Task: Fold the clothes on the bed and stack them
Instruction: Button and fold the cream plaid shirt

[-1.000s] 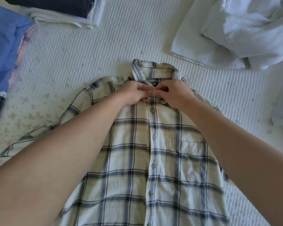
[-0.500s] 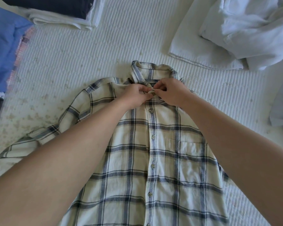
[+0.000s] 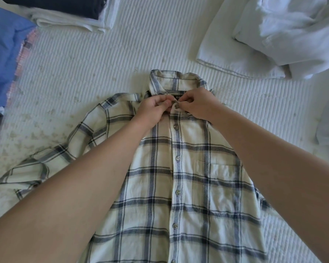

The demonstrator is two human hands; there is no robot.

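1. Two hands meet at the collar of a plaid button-up shirt [image 3: 188, 186] lying face up on the bed [image 3: 103, 76]. The left hand [image 3: 154, 109] and right hand [image 3: 198, 105] each pinch the placket around the top button [image 3: 176, 106].
2. Risk, as a judgement: the button could slip from the hole, or tugging could rumple the smoothed front.
3. A dark neck label [image 3: 176, 97] shows; its writing is too small to read.

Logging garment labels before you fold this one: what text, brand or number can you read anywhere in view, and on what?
Neck label inside the collar of the plaid shirt: dark tag with small light marks, mostly hidden by the left hand and right hand; too small to read.
No other text is visible anywhere.
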